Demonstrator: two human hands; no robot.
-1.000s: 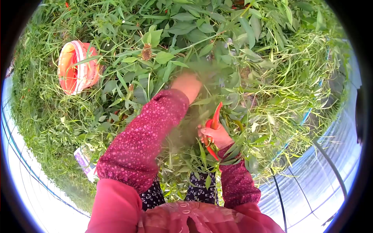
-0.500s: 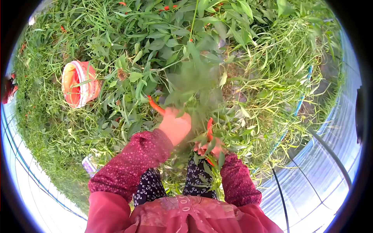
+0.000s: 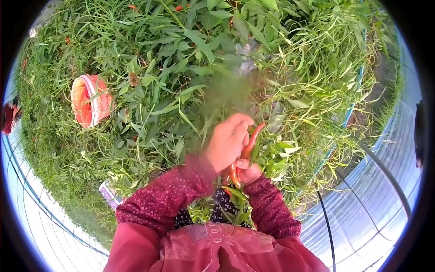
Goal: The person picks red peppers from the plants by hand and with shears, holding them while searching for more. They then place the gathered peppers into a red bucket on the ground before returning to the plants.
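Observation:
My left hand point(image 3: 228, 141) is closed, its fingers curled against the bunch of red chili peppers that my right hand point(image 3: 249, 173) grips. One red chili pepper point(image 3: 254, 139) points up and to the right between the two hands. Another red chili pepper point(image 3: 234, 175) hangs tip-down beside my right thumb. Part of the bunch is hidden behind my left hand, and so are the ends of its fingers. Green chili plants point(image 3: 181, 68) grow thickly in front of me. A few green leaves stick out around my right hand.
To the left, a red bucket point(image 3: 93, 100) with a white rim lies tilted among the weeds. A white and purple container point(image 3: 110, 196) sits near my left elbow. A blue pipe point(image 3: 355, 102) runs along the right, beside plastic sheeting point(image 3: 358, 217). A person in red point(image 3: 9, 115) shows at the far left edge.
My left hand has moved right, from the plant to my right hand, where the chili peppers are. The view has shifted slightly.

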